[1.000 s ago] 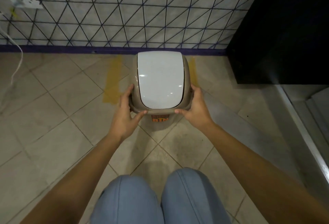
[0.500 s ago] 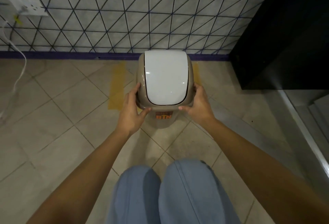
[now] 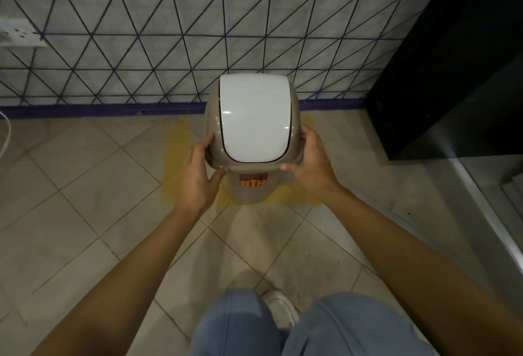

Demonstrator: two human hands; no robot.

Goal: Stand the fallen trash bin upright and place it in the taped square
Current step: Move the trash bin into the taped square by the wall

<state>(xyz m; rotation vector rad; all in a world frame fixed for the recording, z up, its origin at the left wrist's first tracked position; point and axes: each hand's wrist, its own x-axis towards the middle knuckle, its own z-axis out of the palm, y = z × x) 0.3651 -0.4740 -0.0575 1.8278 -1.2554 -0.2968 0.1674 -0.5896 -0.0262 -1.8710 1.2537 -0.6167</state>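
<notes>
One trash bin (image 3: 252, 185) is seen, upright, with a taupe body and a white swing lid (image 3: 254, 119) on top; an orange label (image 3: 253, 180) reading "BIN" is shown on its front face. It is stood inside the taped square (image 3: 173, 157), one square of yellow tape marked on the floor tiles (image 3: 93, 174), of which the left strip and part of the front strip are visible while the rest is hidden behind the bin and the hands. The bin is placed close to the wall (image 3: 169, 30), which is covered in triangular tiles above one purple skirting strip (image 3: 99, 108).

Two hands are counted, one on each side of the bin's lid rim. The left hand (image 3: 198, 178) is wrapped on the left edge, its fingers laid up the side and its thumb pressed under the front lip. The right hand (image 3: 310, 161) is closed on the right edge in the mirrored way, thumb pointed inward along the front lip. Both forearms are stretched forward and converge on the bin.

Two knees in light blue trousers (image 3: 353, 330) are seen at the bottom, with one white shoe (image 3: 278, 309) between them. One white wall socket (image 3: 19, 35) is seen at the left edge, and one black cabinet (image 3: 458, 72) is stood to the right.
</notes>
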